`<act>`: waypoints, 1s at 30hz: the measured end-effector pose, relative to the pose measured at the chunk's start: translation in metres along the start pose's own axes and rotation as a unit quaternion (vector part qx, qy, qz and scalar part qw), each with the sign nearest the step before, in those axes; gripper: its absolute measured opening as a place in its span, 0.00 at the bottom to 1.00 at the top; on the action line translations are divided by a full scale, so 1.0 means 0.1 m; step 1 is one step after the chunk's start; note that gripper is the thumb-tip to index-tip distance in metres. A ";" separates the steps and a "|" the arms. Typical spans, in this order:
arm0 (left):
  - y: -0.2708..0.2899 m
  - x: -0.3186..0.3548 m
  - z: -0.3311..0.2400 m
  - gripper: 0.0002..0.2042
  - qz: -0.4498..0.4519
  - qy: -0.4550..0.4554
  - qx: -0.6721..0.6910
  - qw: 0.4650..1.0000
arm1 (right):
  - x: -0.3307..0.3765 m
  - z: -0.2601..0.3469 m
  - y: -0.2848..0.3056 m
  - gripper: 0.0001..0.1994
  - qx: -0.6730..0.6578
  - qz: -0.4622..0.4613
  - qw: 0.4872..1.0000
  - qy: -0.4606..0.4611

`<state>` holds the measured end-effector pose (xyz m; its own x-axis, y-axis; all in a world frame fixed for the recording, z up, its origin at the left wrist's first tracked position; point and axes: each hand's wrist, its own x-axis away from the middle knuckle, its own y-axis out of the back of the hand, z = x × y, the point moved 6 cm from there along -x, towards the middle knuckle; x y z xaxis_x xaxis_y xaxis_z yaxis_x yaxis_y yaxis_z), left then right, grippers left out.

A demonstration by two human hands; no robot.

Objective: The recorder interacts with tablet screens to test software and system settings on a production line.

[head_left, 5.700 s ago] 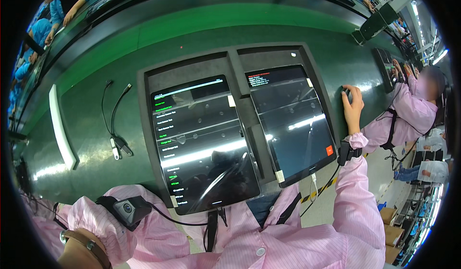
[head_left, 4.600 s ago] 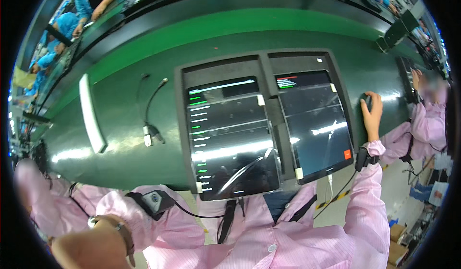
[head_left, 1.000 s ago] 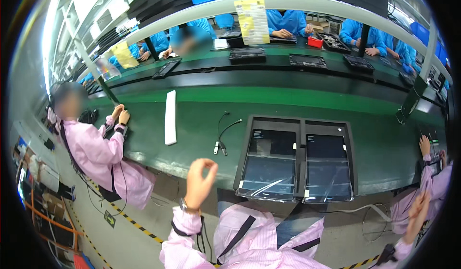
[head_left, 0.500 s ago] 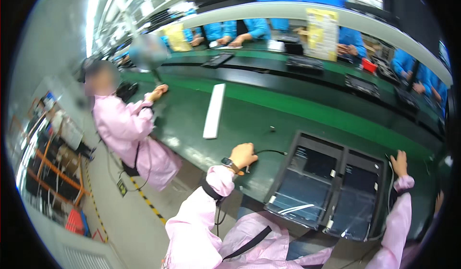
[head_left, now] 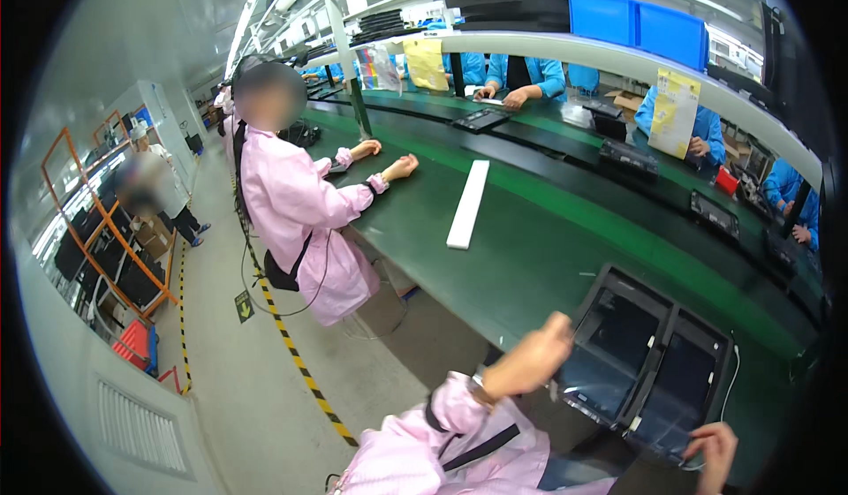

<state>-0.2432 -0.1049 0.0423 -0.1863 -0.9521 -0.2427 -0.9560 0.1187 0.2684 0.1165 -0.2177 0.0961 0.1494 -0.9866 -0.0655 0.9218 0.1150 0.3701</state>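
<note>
A black two-bay tray (head_left: 670,336) lies on the green bench, with a dark glossy flat panel (head_left: 618,327) in its left bay and a second dark panel (head_left: 678,376) in its right bay. My left hand (head_left: 533,358) is raised beside the tray's left edge. Motion blurs its fingers, so their grip cannot be made out. Near the tray's lower right corner, my right hand (head_left: 714,451) has bent, parted fingers with nothing visible in them. Whether it touches the corner is unclear. A thin white cable (head_left: 733,380) runs along the tray's right side.
A long white bar (head_left: 468,204) lies on the green bench (head_left: 415,230). To the left stands a co-worker in pink (head_left: 296,186). Beyond the bench, people in blue work along a line with dark devices (head_left: 629,157). Blue bins (head_left: 636,27) sit on the overhead shelf.
The view has swung left, so the tray sits farther right. My left hand has lifted from the bench toward the tray's left edge; my right hand has come down to its lower right corner.
</note>
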 end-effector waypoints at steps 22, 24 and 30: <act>-0.18 1.95 -0.25 0.18 -0.075 -0.023 -0.231 0.970 | -0.39 -0.01 -2.91 0.21 -0.516 0.229 0.824 -0.056; -0.06 2.04 -0.02 0.20 -0.086 -0.034 -0.360 0.928 | -0.37 -0.10 -2.59 0.20 -0.576 0.172 0.797 -0.061; 0.42 3.40 1.63 0.17 0.001 0.323 -0.470 0.821 | -0.15 -0.45 -1.85 0.21 -0.539 0.078 0.838 -0.040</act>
<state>-0.3837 -0.3778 -0.1810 0.2625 -0.9389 0.2224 -0.3010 0.1393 0.9434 -0.0402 -0.2187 -0.0134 0.3129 -0.9497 -0.0162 0.6867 0.2379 -0.6869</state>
